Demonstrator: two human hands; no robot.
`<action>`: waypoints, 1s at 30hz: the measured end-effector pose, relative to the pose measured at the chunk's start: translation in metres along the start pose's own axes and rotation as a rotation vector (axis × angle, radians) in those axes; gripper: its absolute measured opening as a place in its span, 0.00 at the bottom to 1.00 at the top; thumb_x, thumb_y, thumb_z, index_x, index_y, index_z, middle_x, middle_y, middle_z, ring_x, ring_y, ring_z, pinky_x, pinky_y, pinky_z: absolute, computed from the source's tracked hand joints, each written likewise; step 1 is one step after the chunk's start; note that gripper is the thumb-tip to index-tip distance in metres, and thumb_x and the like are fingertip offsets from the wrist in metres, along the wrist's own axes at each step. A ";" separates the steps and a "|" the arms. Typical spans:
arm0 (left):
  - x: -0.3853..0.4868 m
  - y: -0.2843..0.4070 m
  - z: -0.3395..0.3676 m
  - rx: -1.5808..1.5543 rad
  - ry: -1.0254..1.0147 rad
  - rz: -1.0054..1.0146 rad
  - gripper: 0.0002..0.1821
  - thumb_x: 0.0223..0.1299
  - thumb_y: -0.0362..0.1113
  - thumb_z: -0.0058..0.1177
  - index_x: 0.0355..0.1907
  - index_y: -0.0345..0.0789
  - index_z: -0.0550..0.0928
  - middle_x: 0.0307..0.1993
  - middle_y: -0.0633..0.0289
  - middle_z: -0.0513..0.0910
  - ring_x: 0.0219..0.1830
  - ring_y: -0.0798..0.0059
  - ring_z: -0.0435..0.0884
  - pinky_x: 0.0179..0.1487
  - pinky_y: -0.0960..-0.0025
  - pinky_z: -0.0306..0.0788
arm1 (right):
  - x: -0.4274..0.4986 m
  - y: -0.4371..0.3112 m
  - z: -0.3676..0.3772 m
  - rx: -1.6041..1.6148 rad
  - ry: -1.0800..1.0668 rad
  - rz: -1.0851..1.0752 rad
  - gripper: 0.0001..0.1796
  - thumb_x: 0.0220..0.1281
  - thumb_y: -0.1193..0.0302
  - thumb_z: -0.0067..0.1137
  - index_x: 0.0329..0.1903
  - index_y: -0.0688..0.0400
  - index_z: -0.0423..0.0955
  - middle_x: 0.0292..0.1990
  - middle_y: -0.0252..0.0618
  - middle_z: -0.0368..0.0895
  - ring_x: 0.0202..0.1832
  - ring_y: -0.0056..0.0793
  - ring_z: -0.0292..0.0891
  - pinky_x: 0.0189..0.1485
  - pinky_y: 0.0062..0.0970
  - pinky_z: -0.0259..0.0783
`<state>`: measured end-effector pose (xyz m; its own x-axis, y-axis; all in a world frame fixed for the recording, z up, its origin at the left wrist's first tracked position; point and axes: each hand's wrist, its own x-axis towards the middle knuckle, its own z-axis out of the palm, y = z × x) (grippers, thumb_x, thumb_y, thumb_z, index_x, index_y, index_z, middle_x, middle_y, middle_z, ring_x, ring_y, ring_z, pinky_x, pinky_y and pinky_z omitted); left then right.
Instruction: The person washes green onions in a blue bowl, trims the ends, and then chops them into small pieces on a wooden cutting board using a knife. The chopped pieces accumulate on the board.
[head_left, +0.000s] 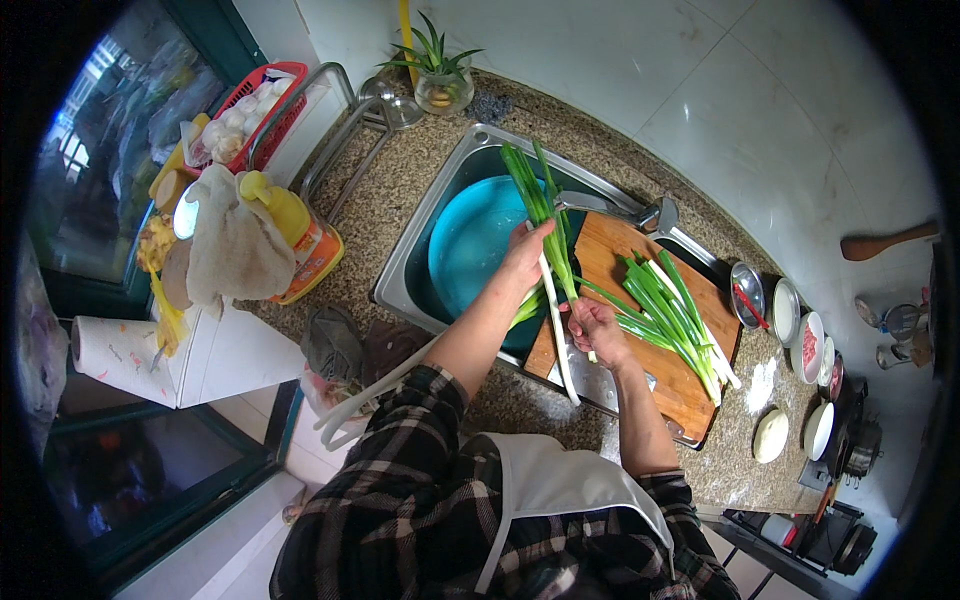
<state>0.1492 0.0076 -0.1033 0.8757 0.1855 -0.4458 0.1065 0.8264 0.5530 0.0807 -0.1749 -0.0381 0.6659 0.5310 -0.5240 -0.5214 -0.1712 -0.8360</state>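
Note:
My left hand (527, 255) grips several green onions (559, 251) by their green part, above the edge of the sink. Closer to the white ends, my right hand (596, 330) is closed around the same stalks. One long white stalk (559, 345) hangs down between my hands. Under my right hand lies a metal cleaver blade (600, 382), partly hidden, on the wooden cutting board (600, 247). More green onions (667, 307) are spread over that board. A blue basin (469, 240) with water stands in the steel sink (405, 277), left of the board.
The faucet (656, 217) rises behind the board. Bowls (808, 352), a ball of dough (771, 435) and scattered flour (762, 382) are on the granite counter at right. At left stand a yellow-topped jug (307, 262), a red basket (300, 71) of garlic and a paper towel roll (120, 360).

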 end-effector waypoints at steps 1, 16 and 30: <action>0.002 0.000 0.000 -0.021 0.001 -0.008 0.08 0.66 0.34 0.53 0.44 0.33 0.78 0.39 0.57 0.83 0.37 0.68 0.83 0.39 0.65 0.78 | -0.002 -0.002 0.000 0.000 -0.001 0.006 0.16 0.76 0.59 0.43 0.44 0.58 0.74 0.20 0.24 0.64 0.18 0.13 0.54 0.19 0.16 0.50; 0.035 0.037 -0.001 -0.215 -0.006 -0.013 0.14 0.75 0.39 0.40 0.46 0.29 0.74 0.40 0.49 0.81 0.40 0.57 0.82 0.47 0.56 0.79 | 0.013 0.022 -0.002 -0.884 0.399 -0.529 0.18 0.74 0.61 0.46 0.45 0.67 0.73 0.34 0.54 0.80 0.39 0.50 0.77 0.43 0.39 0.71; 0.029 0.035 -0.002 -0.180 -0.283 -0.036 0.14 0.73 0.45 0.43 0.49 0.39 0.75 0.39 0.60 0.80 0.37 0.65 0.80 0.46 0.57 0.77 | -0.038 -0.002 0.015 0.119 -0.005 0.131 0.12 0.77 0.60 0.41 0.50 0.54 0.65 0.21 0.29 0.63 0.17 0.14 0.54 0.17 0.14 0.52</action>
<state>0.1772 0.0432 -0.0980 0.9716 0.0203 -0.2357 0.0770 0.9148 0.3964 0.0478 -0.1825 -0.0142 0.5859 0.5145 -0.6261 -0.6633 -0.1394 -0.7353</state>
